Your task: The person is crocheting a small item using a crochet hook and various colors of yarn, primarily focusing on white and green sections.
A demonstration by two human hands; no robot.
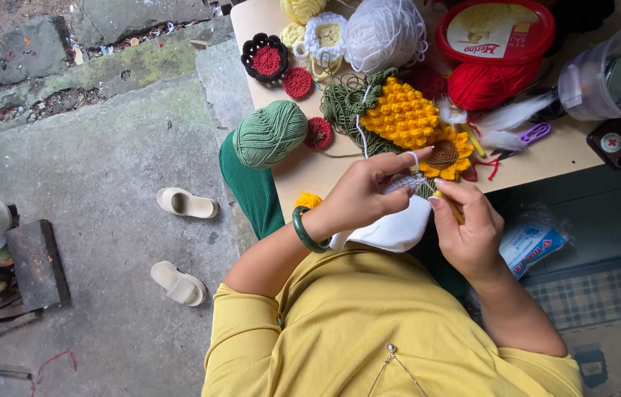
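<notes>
At the table's near edge (303,184) we pinch a small white crochet piece (399,182) in our left hand (365,195), white yarn (360,121) looped over its forefinger. Our right hand (472,231), touching it, grips a yellow crochet hook (451,207) slanting up-left into the piece. Beyond lies a sunflower piece (417,125); open room sits toward our lap.

Round red tub (495,31) on table; blue-white packet (533,246) below.

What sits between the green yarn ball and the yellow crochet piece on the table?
A small red crochet disc and loose dark green yarn, seen in the head view.
</notes>
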